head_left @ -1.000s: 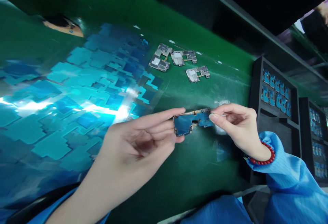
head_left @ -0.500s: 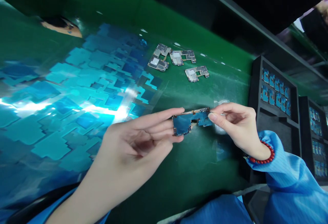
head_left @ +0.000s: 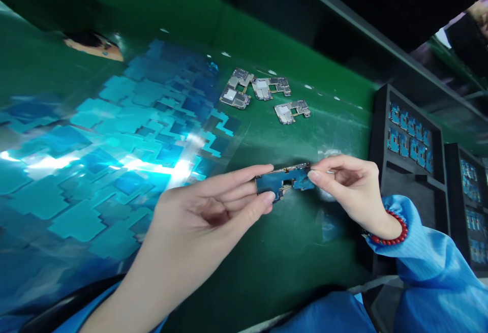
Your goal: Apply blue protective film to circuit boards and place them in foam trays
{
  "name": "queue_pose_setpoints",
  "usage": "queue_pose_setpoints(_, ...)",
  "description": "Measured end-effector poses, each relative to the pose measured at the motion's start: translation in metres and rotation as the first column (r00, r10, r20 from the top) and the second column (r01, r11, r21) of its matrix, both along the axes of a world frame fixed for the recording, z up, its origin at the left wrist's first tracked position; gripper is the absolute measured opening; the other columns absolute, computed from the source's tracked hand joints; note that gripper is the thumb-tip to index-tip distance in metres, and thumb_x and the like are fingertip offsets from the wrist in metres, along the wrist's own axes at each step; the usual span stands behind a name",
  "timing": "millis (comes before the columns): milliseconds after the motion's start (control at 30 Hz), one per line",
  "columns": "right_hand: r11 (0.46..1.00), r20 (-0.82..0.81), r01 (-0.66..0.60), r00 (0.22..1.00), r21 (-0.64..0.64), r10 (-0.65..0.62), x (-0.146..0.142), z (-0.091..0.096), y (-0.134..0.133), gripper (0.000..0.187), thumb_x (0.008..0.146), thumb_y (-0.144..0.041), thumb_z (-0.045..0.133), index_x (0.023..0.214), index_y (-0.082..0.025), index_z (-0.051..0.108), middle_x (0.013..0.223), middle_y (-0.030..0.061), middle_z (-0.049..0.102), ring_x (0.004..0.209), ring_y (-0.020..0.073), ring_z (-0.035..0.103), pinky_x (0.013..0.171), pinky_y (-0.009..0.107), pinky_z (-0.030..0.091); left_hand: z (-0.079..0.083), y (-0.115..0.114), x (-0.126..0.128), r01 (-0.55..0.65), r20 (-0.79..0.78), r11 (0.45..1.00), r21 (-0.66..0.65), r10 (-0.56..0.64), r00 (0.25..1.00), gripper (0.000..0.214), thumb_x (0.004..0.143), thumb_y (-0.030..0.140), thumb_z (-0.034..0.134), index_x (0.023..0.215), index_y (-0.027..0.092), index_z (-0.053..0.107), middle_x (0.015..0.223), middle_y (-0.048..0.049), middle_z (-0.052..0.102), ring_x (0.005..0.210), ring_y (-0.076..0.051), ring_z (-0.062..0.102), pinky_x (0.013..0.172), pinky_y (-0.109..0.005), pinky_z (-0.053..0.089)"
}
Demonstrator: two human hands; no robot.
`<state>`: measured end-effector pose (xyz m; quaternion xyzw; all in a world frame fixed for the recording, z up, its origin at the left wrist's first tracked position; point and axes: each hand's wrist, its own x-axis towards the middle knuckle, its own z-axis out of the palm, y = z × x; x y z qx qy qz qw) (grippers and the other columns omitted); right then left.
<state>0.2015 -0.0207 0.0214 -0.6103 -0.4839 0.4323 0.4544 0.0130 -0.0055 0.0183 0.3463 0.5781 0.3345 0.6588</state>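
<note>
Between my two hands is a small blue-faced circuit board [head_left: 275, 180] with a notch in its lower edge, held above the green mat [head_left: 267, 267]. My left hand [head_left: 213, 211] is closed on its left end, the thumb lying on the blue face and the fingers behind. At the right end, my right hand [head_left: 346, 183] pinches the board's corner between thumb and forefinger. Beyond the hands lie three more circuit boards, grey side up: one at the left [head_left: 237, 89], one in the middle [head_left: 271, 88] and one nearer [head_left: 293, 112].
Overlapping blue film cut-outs [head_left: 125, 134] cover the mat's left side. At the right stands a black foam tray [head_left: 414, 190] with rows of blue boards, and a second such tray [head_left: 457, 211] beyond it. Crumpled clear plastic [head_left: 330, 157] lies behind my right hand. A dark ledge runs along the back.
My left thumb has come up from below the board and now presses on its blue face. The right hand keeps its pinch, and the boards on the mat lie as before.
</note>
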Motion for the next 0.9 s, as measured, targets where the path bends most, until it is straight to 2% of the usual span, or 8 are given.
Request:
queue_pose_setpoints(200, 1.0, -0.022, -0.011, 1.0, 0.003, 0.011, 0.002, -0.003, 0.0, 0.009, 0.07, -0.011, 0.079, 0.073, -0.017, 0.074, 0.07, -0.0017, 0.073, 0.059, 0.0098, 0.067, 0.055, 0.018, 0.059, -0.006, -0.002, -0.001, -0.018, -0.006, 0.999, 0.052, 0.018, 1.0, 0.026, 0.062, 0.023, 0.08, 0.087, 0.03, 0.078, 0.065, 0.0058, 0.075, 0.068, -0.019, 0.075, 0.067, -0.02, 0.061)
queue_pose_setpoints(333, 0.999, -0.015, -0.034, 0.999, 0.022, 0.035, 0.002, -0.005, -0.001, 0.009, 0.072, -0.011, 0.077, 0.076, -0.017, 0.073, 0.073, -0.0018, 0.073, 0.062, 0.0097, 0.068, 0.058, 0.018, 0.059, -0.014, -0.003, -0.004, 0.012, -0.025, 0.993, 0.121, -0.009, 1.0, 0.024, 0.062, 0.024, 0.08, 0.086, 0.031, 0.078, 0.061, 0.0047, 0.074, 0.064, -0.02, 0.074, 0.062, -0.02, 0.061)
queue_pose_setpoints(600, 0.976, 0.251, -0.157, 0.961, 0.149, 0.116, 0.003, -0.009, -0.002, 0.005, 0.082, -0.016, 0.07, 0.079, -0.017, 0.066, 0.074, -0.0015, 0.068, 0.068, 0.009, 0.063, 0.069, 0.022, 0.054, -0.02, -0.003, -0.007, 0.037, -0.097, 0.983, 0.178, -0.02, 0.995, 0.028, 0.058, 0.025, 0.081, 0.085, 0.033, 0.079, 0.06, 0.0044, 0.074, 0.065, -0.023, 0.074, 0.062, -0.023, 0.062)
queue_pose_setpoints(900, 0.971, 0.277, -0.17, 0.953, 0.169, 0.119, 0.003, -0.011, -0.003, 0.007, 0.084, -0.019, 0.069, 0.079, -0.016, 0.064, 0.072, -0.0012, 0.067, 0.067, 0.0098, 0.061, 0.066, 0.023, 0.051, -0.026, -0.004, -0.009, 0.046, -0.11, 0.959, 0.28, -0.015, 0.994, 0.027, 0.059, 0.03, 0.083, 0.086, 0.035, 0.079, 0.065, 0.0052, 0.075, 0.059, -0.02, 0.073, 0.058, -0.02, 0.06)
